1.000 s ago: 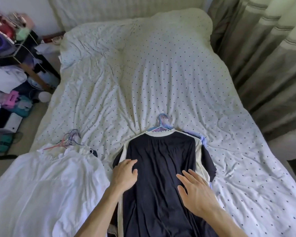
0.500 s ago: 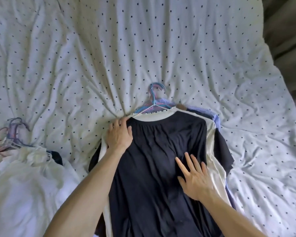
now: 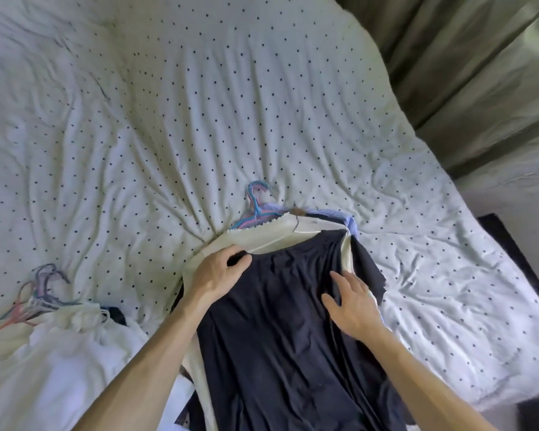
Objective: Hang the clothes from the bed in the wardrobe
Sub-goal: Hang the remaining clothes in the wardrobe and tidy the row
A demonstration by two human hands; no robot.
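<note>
We judge nothing hung yet: our left hand [image 3: 217, 273] pinches the dark navy jersey top [image 3: 287, 325] at its shoulder, while our right hand [image 3: 353, 303] rests flat on it, fingers spread.

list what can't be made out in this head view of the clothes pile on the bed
- Navy top: hem cut off by the head view's bottom edge.
- Cream garment and striped blue shirt: mostly covered by the navy top; the pile's count is unclear.
- Hangers: only hooks show; the clothes hide the rest.
- Left hand: the hand itself hides whether its grip takes the navy top alone.
- Wardrobe: out of frame.
</note>
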